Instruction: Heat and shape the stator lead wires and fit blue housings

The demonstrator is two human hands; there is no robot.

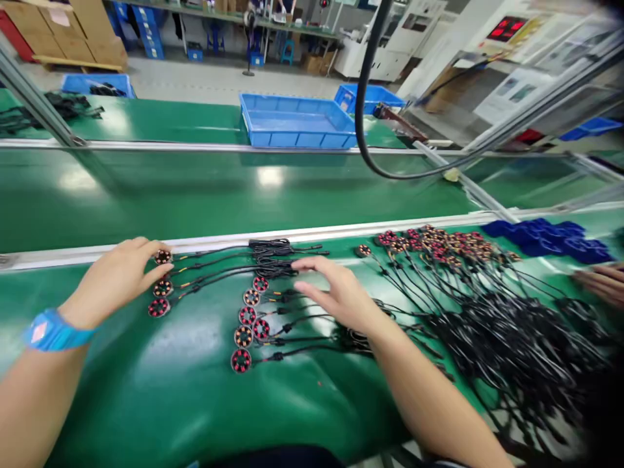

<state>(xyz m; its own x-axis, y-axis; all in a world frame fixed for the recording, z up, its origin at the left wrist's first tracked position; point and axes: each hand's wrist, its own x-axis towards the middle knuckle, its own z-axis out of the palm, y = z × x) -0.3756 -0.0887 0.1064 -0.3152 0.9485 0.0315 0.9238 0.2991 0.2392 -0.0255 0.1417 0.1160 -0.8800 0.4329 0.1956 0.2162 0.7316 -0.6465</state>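
My left hand (pixel 121 276), with a blue band on its wrist, has thumb and fingertips closed around the uppermost round motor stator (pixel 162 257) of a short column at the left. Below it lie another stator (pixel 162 287) and a red-wound stator (pixel 158 307), their black leads running right to coiled cables (pixel 273 259). My right hand (pixel 336 292) is at the right end of these coils, its thumb and fingers apart. Under the coils a second group of stators (pixel 243 336) lies in a staggered column, with leads stretching right beneath my right forearm.
A large pile of stators (pixel 439 244) and tangled black cables (pixel 517 344) covers the right side. Blue cloth (pixel 550 237) lies behind it, with another person's hand (pixel 604 283) at the edge. A blue tray (pixel 299 123) stands beyond the rail; a black hose (pixel 361 110) hangs in front.
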